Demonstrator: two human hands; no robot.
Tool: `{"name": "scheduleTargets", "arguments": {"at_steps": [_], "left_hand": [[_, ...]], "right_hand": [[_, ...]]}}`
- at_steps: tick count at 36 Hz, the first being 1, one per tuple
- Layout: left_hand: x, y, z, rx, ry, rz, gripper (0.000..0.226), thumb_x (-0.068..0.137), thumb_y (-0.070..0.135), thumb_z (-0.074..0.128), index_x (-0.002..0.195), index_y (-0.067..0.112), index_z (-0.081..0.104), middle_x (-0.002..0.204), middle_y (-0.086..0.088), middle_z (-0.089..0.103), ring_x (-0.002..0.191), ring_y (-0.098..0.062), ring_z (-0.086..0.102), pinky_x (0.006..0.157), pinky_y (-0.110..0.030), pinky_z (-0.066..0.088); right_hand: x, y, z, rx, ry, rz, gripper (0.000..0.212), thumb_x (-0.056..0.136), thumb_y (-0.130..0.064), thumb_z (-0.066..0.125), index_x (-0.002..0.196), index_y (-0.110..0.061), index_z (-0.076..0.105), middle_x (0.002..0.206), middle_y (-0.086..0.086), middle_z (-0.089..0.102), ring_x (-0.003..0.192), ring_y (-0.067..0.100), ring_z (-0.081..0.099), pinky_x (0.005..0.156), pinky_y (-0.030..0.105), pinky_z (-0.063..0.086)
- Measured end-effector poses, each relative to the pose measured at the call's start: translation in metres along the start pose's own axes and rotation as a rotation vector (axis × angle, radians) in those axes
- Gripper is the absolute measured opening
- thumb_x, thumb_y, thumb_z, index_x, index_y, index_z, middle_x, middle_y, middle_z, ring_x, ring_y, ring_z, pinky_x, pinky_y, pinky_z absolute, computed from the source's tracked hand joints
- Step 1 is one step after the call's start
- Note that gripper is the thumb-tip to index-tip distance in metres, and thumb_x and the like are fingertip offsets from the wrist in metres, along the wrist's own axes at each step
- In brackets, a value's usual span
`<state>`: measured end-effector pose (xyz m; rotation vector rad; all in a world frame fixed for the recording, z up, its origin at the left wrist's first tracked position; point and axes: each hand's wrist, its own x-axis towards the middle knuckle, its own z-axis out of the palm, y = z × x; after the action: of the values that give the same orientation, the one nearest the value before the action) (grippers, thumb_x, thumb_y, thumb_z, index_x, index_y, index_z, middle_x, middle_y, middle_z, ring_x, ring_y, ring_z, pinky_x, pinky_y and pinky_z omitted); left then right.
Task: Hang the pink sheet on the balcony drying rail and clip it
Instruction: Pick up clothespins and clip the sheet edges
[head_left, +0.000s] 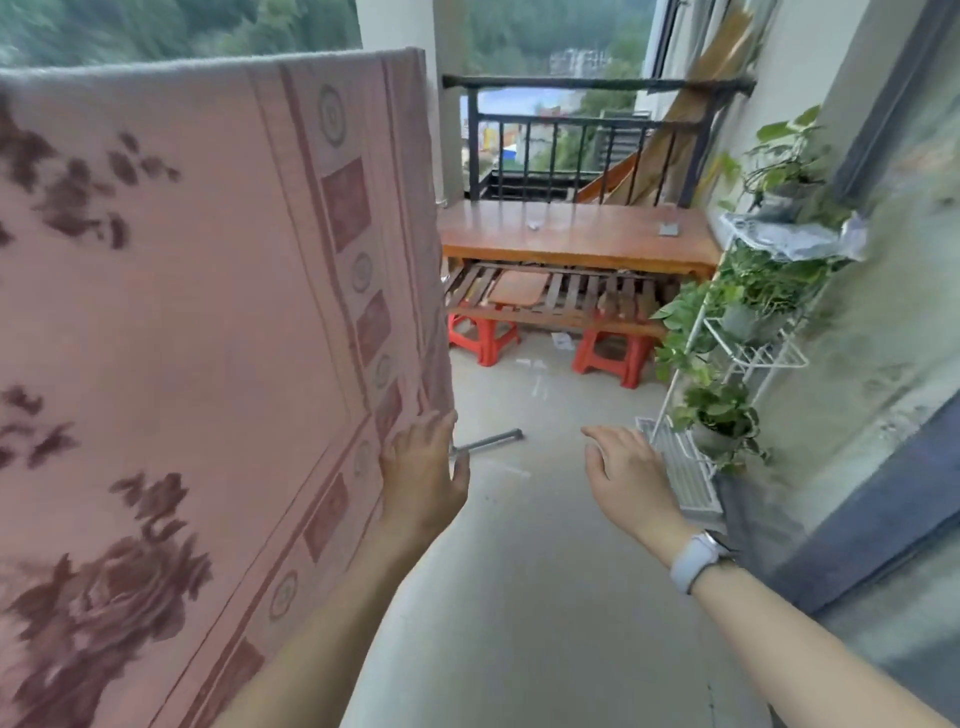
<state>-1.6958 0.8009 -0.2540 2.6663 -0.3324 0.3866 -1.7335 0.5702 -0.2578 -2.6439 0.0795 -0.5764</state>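
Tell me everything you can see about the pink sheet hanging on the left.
The pink sheet looks like woven cotton, draped over a rail that it hides, its folded top edge level. Dark red roses and leaf sprays cover the field; a striped border with circles and red rectangles runs down its right side. It hangs flat and fills the left of the view. The left hand presses its right edge, fingers straight. No clips are visible.

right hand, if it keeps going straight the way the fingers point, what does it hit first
Probably nothing near: the right hand is open over bare floor. Its fingers point up-left, roughly toward the red stools under the bench, though depth is unclear.
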Motion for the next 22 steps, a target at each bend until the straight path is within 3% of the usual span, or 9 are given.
{"name": "scheduleTargets", "arguments": {"at_steps": [3,6,9,12,16,22], "left_hand": [[0.071,0.018,0.033,-0.006,-0.058,0.085,0.054,0.078,0.041,0.036,0.122,0.015,0.054,0.122,-0.009,0.059,0.111,-0.033,0.054,0.091,-0.043,0.043],[0.133,0.044,0.071,-0.019,-0.077,0.153,0.047,0.078,0.036,0.044,0.119,0.015,0.055,0.118,-0.011,0.061,0.107,-0.033,0.057,0.088,-0.043,0.046],[0.192,0.073,0.110,-0.047,-0.099,0.169,0.046,0.081,0.025,0.057,0.126,0.018,0.050,0.130,-0.011,0.052,0.119,-0.032,0.048,0.098,-0.047,0.039],[0.252,0.093,0.151,-0.029,-0.127,0.183,0.050,0.087,0.028,0.053,0.134,0.022,0.041,0.140,-0.007,0.042,0.129,-0.028,0.037,0.104,-0.045,0.030],[0.339,0.109,0.199,-0.009,-0.159,0.121,0.051,0.087,0.031,0.051,0.136,0.023,0.038,0.141,-0.006,0.040,0.130,-0.027,0.034,0.104,-0.045,0.030],[0.465,0.140,0.239,-0.019,-0.178,0.047,0.052,0.089,0.033,0.048,0.138,0.025,0.033,0.143,-0.004,0.036,0.131,-0.026,0.031,0.105,-0.044,0.030]], "right_hand": [[0.047,0.035,-0.001,-0.035,0.015,0.052,0.056,0.082,-0.039,0.021,0.111,-0.015,0.062,0.111,0.002,0.065,0.106,0.025,0.055,0.092,0.038,0.039],[0.091,0.079,0.004,-0.053,0.039,0.100,0.053,0.083,-0.037,0.023,0.109,-0.013,0.063,0.109,0.003,0.066,0.104,0.025,0.057,0.091,0.038,0.041],[0.141,0.126,0.014,-0.072,0.042,0.151,0.050,0.083,-0.036,0.026,0.108,-0.014,0.063,0.108,0.003,0.067,0.103,0.026,0.058,0.090,0.039,0.043],[0.200,0.173,0.029,-0.092,0.033,0.149,0.048,0.085,-0.034,0.027,0.108,-0.012,0.063,0.109,0.005,0.066,0.105,0.027,0.057,0.093,0.040,0.041],[0.284,0.228,0.047,-0.094,-0.032,0.145,0.053,0.084,-0.036,0.024,0.113,-0.011,0.061,0.115,0.004,0.063,0.110,0.027,0.054,0.096,0.040,0.039],[0.416,0.282,0.060,-0.070,-0.083,0.095,0.039,0.087,-0.025,0.038,0.114,-0.011,0.061,0.116,0.005,0.063,0.111,0.027,0.055,0.096,0.039,0.040]]}}
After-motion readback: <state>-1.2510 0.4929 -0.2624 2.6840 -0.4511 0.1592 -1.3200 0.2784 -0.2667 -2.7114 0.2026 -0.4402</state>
